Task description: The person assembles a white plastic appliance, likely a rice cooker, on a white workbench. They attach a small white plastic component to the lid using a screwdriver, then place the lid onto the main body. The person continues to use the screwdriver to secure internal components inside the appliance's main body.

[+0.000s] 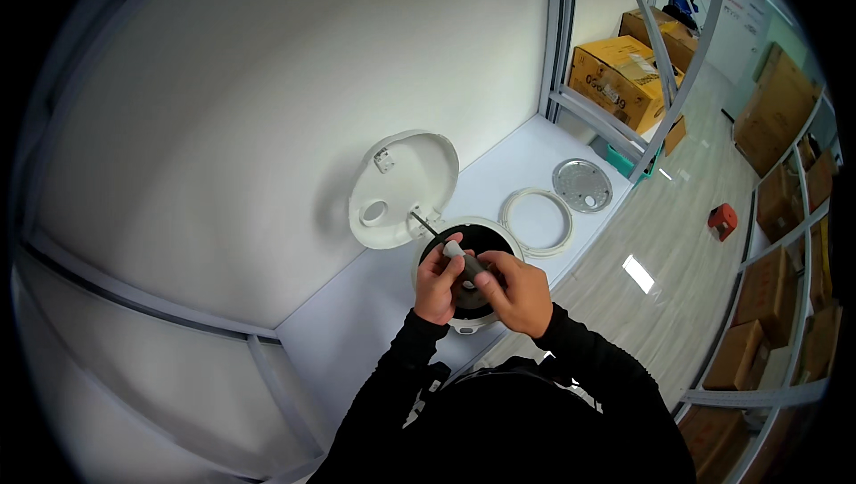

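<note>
Both my hands are on a screwdriver (455, 250) with a grey handle and a thin dark shaft. My left hand (436, 286) closes round the light front end of the handle, while my right hand (521, 292) grips its rear. The shaft slants up and left, its tip at the hinge area of a raised white lid (412, 182); whether it sits in a screw is too small to tell. That lid has a round hole and belongs to a rice cooker (512, 244) with a white rim and dark inside, partly hidden below my hands.
Right of the cooker lie a white ring (568, 239) and a perforated metal disc (582, 185) on the white table (357, 306). A pale wall stands behind. Cardboard boxes (624, 82) sit beyond the metal frame (555, 38); more fill a rack (776, 297) at right. A red object (723, 222) is on the floor.
</note>
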Demonstrator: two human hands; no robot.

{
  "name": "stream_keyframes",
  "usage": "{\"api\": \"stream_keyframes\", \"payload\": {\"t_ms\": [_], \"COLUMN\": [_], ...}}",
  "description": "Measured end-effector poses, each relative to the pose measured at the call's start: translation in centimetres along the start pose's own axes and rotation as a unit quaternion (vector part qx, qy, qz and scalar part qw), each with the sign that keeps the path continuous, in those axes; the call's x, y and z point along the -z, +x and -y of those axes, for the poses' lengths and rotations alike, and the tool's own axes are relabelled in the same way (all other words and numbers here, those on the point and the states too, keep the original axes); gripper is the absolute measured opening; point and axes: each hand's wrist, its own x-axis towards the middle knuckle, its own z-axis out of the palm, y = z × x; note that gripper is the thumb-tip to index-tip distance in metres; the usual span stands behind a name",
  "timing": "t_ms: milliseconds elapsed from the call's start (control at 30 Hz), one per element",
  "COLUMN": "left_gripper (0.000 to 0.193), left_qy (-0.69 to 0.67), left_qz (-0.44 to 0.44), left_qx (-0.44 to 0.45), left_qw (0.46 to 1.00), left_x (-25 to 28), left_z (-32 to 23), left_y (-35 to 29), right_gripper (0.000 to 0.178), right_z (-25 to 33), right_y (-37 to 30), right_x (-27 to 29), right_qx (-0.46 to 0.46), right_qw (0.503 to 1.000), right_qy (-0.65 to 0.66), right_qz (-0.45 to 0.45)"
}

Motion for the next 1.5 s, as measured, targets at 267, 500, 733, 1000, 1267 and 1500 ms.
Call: {"api": "stream_keyframes", "payload": {"t_ms": [267,500,733,1000,1267,1500], "left_gripper": [0.045,0.044,0.039,0.043,0.043,0.048], "left_qy": [-0.029,-0.031,0.017,-0.010,0.017,0.010], "left_qz": [-0.003,-0.010,-0.050,-0.020,-0.031,-0.011], "left_qx": [0.015,0.003,0.014,0.008,0.011,0.003], "left_qw": [0.999,0.999,0.999,1.000,0.999,1.000], "left_x": [0.0,-0.8,0.0,-1.4,-0.8,-1.2], "left_z": [-0.2,-0.6,0.0,-1.1,-0.6,-1.2], "left_y": [0.2,-0.3,0.2,-0.3,-0.2,-0.3], "right_gripper": [0.048,0.049,0.048,0.040,0.045,0.048], "right_z": [0.6,1.0,1.3,0.4,-0.7,0.1], "right_y": [-0.1,0.4,0.5,0.5,0.4,-0.3], "right_x": [0.2,1.3,1.4,0.9,0.6,1.1], "right_qx": [0.046,-0.195,0.066,-0.297,-0.317,-0.191], "right_qw": [0.992,0.969,0.981,0.901,0.853,0.967], "right_qy": [-0.114,0.128,-0.168,0.272,0.369,0.101], "right_qz": [0.027,0.085,0.068,0.159,0.187,0.132]}}
